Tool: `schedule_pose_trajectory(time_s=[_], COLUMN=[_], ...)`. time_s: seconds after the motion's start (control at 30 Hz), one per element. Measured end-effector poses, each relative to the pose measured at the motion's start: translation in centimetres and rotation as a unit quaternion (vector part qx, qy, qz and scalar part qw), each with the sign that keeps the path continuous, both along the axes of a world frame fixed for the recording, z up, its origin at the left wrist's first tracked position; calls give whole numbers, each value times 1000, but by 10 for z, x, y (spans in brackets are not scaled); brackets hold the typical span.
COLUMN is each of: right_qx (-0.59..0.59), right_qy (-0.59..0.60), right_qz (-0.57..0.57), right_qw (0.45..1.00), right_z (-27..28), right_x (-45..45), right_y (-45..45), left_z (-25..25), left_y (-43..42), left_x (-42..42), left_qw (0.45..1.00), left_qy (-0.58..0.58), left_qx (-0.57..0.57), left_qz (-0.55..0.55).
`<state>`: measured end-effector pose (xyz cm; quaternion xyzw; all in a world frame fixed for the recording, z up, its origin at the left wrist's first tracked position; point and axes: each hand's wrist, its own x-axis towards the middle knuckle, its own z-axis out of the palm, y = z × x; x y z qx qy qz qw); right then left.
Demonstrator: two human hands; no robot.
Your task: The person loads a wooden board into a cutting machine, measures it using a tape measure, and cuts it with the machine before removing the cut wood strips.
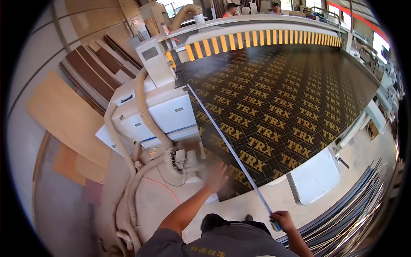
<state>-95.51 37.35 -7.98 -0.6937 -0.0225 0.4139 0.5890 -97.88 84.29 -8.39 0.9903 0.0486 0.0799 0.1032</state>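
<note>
A dark panel printed with yellow TRX letters (274, 123) lies on the machine's bed. Across its left part runs a pale measuring tape (230, 147), drawn out from the panel's far left corner to past its near edge. At the near end my right hand (282, 221) is closed round the tape's case (276, 225). My left hand (217, 176), somewhat blurred, is by the panel's near left edge with its fingers apart and nothing in it.
A machine beam with yellow and black stripes (257, 37) spans the panel's far side. Hoses (143, 107) and a white cabinet (167, 112) stand left. Long strips (346, 210) lie on the floor at right. Two people (231, 9) are beyond the beam.
</note>
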Motion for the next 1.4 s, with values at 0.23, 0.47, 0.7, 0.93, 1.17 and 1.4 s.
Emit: schedule_pose_trajectory(time_s=[0.23, 0.47, 0.7, 0.93, 1.17, 1.4], right_qx=[89, 93, 34, -5, -70, -85], right_qy=[-114, -103, -125, -148, -185, -211], right_qz=[32, -9, -31, -64, -55, -39], right_qw=[989, 990, 991, 987, 979, 973], right_z=[22, 5, 4, 33, 38, 54], right_x=[30, 34, 53, 50, 57, 57], right_y=[313, 483, 526, 527, 518, 517], left_z=[0, -80, -95, -180, -213, -226], left_y=[109, 283, 372, 407, 414, 407], left_x=[-57, -140, -201, -237, -231, -223], left_qw=[972, 966, 933, 930, 935, 951], left_qy=[-65, 45, 181, 220, 225, 154], left_qx=[-211, -242, -306, -292, -274, -263], left_qz=[-85, -80, 47, 44, 16, -52])
